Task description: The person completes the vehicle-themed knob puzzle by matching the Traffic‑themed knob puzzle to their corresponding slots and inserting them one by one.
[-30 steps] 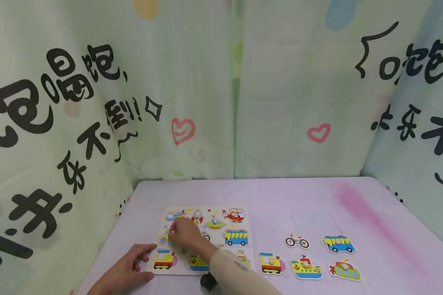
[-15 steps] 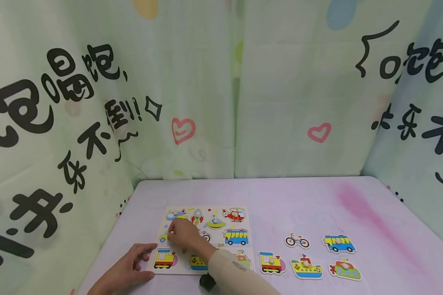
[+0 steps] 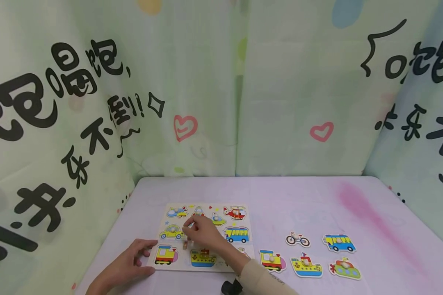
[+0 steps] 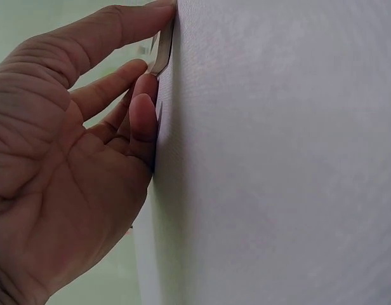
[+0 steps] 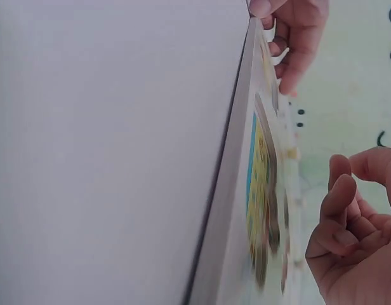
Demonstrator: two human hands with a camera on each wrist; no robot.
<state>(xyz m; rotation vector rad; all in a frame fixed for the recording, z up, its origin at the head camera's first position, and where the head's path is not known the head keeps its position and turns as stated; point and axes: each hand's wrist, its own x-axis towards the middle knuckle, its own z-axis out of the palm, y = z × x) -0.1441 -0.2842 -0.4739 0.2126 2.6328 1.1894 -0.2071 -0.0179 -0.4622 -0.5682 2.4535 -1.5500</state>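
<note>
My left hand (image 3: 133, 260) grips the near left corner of a white puzzle board (image 3: 182, 268), thumb on the front edge and fingers along the left side. In the left wrist view, the board's edge (image 4: 162, 54) shows between thumb and fingers. Over the board's middle row hovers my right hand (image 3: 203, 233), thumb and index fingertip close together with nothing between them. The right wrist view shows this right hand (image 5: 360, 235) loosely curled above the board. Just left of it, a yellow car piece (image 3: 171, 232) with a knob lies in the board.
Right of the board lie a loose bicycle piece (image 3: 297, 239), bus piece (image 3: 339, 243), train piece (image 3: 271, 261), ship piece (image 3: 306, 266) and submarine piece (image 3: 345, 269). A black device (image 3: 231, 287) sits at the right wrist. Printed curtains (image 3: 273, 90) stand behind the table.
My right hand has come off the yellow car and moved right, uncovering the car. My left hand stays at the board's corner. The head view has shifted slightly.
</note>
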